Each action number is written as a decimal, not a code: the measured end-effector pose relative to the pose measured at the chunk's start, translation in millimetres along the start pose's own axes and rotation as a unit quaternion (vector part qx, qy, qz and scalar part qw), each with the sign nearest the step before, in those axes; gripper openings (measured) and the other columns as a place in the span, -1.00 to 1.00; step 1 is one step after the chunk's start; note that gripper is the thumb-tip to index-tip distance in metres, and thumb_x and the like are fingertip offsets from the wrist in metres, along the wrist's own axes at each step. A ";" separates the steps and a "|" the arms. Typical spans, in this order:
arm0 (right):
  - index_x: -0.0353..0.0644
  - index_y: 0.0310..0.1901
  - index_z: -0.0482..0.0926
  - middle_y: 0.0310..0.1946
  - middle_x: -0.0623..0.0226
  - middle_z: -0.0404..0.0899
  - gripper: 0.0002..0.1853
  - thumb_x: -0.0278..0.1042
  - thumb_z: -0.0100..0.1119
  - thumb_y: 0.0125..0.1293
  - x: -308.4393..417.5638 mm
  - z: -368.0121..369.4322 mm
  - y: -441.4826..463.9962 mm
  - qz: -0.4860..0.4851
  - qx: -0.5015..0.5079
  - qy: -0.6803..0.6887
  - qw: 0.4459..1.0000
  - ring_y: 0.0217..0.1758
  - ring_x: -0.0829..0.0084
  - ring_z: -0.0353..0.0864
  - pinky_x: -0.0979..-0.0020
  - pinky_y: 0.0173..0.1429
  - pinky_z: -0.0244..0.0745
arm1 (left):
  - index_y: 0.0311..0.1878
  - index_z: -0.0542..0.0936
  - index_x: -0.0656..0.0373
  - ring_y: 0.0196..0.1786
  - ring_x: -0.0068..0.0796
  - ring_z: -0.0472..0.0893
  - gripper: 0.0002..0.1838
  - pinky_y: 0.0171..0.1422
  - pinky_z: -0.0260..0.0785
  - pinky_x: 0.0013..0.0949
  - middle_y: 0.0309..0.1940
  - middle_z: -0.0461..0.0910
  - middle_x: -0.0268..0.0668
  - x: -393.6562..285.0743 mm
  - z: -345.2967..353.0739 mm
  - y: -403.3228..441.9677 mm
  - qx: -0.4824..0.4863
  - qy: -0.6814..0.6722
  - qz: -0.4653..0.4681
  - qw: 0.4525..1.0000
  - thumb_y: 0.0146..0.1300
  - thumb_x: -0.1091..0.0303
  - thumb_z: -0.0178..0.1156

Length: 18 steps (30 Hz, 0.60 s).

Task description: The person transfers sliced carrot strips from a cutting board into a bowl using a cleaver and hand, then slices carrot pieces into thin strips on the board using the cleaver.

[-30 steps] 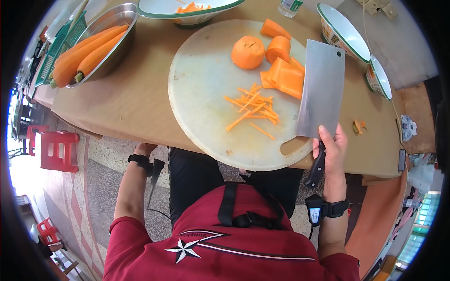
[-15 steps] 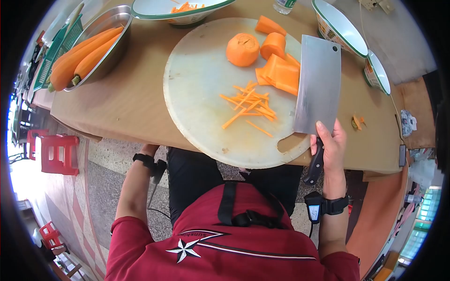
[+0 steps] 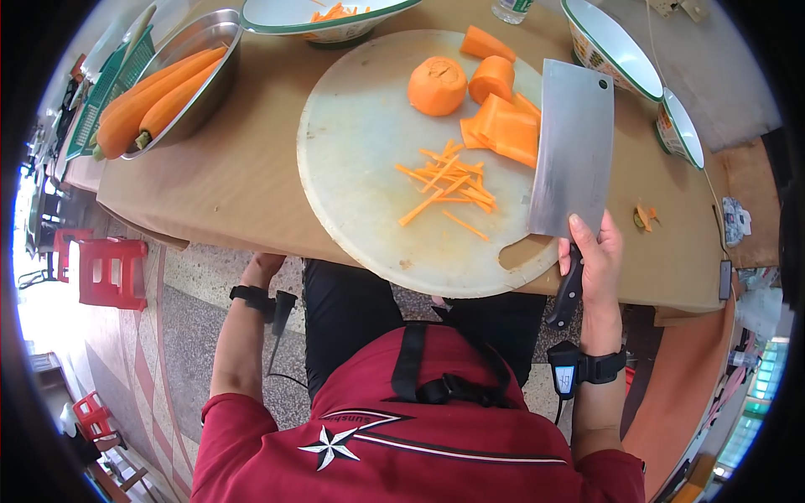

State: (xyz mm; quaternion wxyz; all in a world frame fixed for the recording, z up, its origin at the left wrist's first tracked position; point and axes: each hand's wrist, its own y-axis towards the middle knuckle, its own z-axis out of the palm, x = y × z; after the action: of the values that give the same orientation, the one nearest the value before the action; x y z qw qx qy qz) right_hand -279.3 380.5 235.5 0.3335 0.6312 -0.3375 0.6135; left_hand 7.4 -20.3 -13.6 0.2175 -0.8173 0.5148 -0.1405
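My right hand (image 3: 594, 256) grips a cleaver (image 3: 572, 151) where its dark handle meets the blade. The broad blade lies over the right side of the round cutting board (image 3: 352, 176). Left of the blade are overlapping carrot slices (image 3: 507, 130), partly covered by it. Behind them sit a thick carrot piece (image 3: 438, 85), a shorter chunk (image 3: 492, 77) and a tapered end (image 3: 486, 42). Carrot strips (image 3: 449, 184) lie in a loose pile mid-board. My left hand (image 3: 267, 263) is low at the table's front edge, its fingers hidden from view.
Whole carrots (image 3: 159, 105) rest in a metal bowl (image 3: 233, 75) at the left, beside a green basket (image 3: 94, 109). An enamel bowl (image 3: 335, 27) at the back holds carrot strips. Two more enamel bowls (image 3: 616, 54) stand right. Peel scraps (image 3: 644, 216) lie near the right edge.
The whole view has shifted slightly. My left wrist has turned a little at the table edge. The cleaver and carrot pieces keep their places on the board.
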 end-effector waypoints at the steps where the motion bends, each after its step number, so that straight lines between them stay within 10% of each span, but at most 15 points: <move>1: -0.30 -0.04 0.49 -0.35 0.38 0.52 -0.80 -0.38 0.14 0.41 0.5 0.9 -0.3 0.000 -0.006 0.001 1.000 -0.53 0.64 0.48 0.62 -0.59 0.38 | 0.40 0.34 0.06 0.47 -0.23 0.26 -0.51 0.54 0.08 -0.11 0.41 0.32 -0.24 7.2 13.1 3.9 -0.065 -0.066 0.013 0.996 0.42 0.29 -0.01; 6: -0.30 -0.05 0.50 -0.36 0.38 0.52 -0.80 -0.38 0.14 0.41 -1.1 0.1 -0.2 0.003 -0.012 0.004 1.000 -0.53 0.64 0.48 0.62 -0.59 0.38 | 0.34 0.42 0.08 0.40 -0.21 0.37 -0.57 0.47 0.21 -0.10 0.31 0.45 -0.20 17.9 36.7 10.3 -0.173 0.028 0.059 0.983 0.43 0.27 -0.01; 8: -0.31 -0.04 0.49 -0.35 0.38 0.52 -0.80 -0.38 0.14 0.41 0.7 -0.6 0.3 0.007 -0.003 -0.009 1.000 -0.54 0.64 0.48 0.62 -0.59 0.38 | 0.40 0.34 0.05 0.48 -0.26 0.23 -0.54 0.55 0.06 -0.20 0.43 0.30 -0.27 14.2 26.4 11.9 -0.054 -0.273 -0.005 0.960 0.45 0.32 -0.03; 18: -0.30 -0.05 0.48 -0.36 0.37 0.52 -0.80 -0.38 0.14 0.41 2.1 0.7 0.1 0.004 -0.004 -0.017 1.000 -0.54 0.62 0.48 0.60 -0.59 0.37 | 0.34 0.39 0.10 0.42 -0.18 0.30 -0.56 0.47 0.15 -0.18 0.35 0.37 -0.18 5.2 31.5 29.5 -0.122 -0.190 0.006 0.974 0.41 0.34 0.02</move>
State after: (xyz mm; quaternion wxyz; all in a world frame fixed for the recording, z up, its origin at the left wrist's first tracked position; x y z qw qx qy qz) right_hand -278.9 379.8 237.6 0.3276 0.6391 -0.3484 0.6024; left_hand 0.9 -29.4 -55.6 0.2111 -0.8465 0.4818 0.0826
